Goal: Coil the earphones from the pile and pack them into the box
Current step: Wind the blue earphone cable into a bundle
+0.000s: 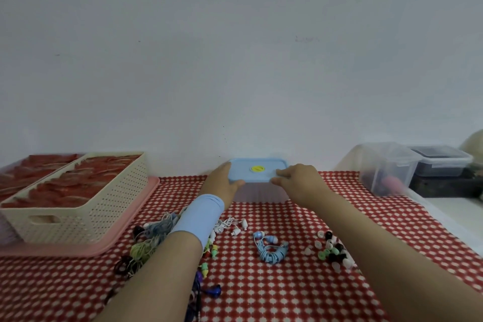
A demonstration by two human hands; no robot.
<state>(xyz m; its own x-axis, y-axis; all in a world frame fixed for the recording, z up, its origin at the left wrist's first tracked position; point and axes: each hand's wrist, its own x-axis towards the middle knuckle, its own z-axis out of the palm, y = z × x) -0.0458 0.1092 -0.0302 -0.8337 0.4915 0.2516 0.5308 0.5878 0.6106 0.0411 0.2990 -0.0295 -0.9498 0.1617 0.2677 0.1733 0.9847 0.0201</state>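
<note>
A clear box with a light blue lid stands at the back of the table by the wall. My left hand grips the lid's left edge, thumb under the rim. My right hand pinches its right front edge. A coiled light blue earphone lies in front of the box. Tangled earphones in grey, green, white and purple are piled under my left forearm, partly hidden by it.
A cream perforated basket of red items sits on a pink tray at the left. Loose ear tips lie at the right. A clear container and a dark lidded box stand at the far right. A red-and-white cloth covers the table.
</note>
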